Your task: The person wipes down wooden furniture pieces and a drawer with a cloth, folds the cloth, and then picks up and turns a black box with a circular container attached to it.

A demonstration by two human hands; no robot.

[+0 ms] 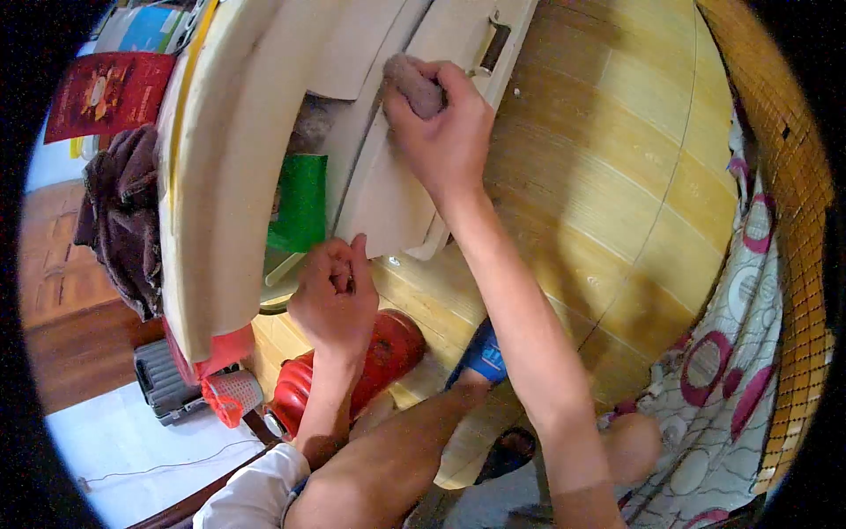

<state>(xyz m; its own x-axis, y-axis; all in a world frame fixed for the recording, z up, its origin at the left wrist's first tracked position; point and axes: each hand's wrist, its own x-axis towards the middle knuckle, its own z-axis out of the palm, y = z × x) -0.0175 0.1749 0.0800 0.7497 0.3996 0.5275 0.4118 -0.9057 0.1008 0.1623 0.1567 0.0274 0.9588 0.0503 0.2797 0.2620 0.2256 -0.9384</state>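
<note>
Head view: wooden floor (608, 167) is seen at the right, edged by patterned fabric (745, 309). A cream drawer (374, 198) stands open before the person; it can be judged stiff and rather heavy, best gripped at its rim or by the dark handle (495, 48). Below the left forearm, a red container (401, 344) is set on the floor, where knees and elbow could be crowded. Over the edge at the left, a dark cloth (123, 216) is draped. Inside the drawer, a green packet (301, 204), probably light and slippery, is partly hidden by the rim. The left hand (337, 291) is curled loosely beside the drawer's near corner; whether anything is held cannot be told. By the right hand (441, 123), closed firmly, a grey cloth (414, 86) is bunched above the drawer front; softness and lightness are suggested, so any fold can be pinched.
</note>
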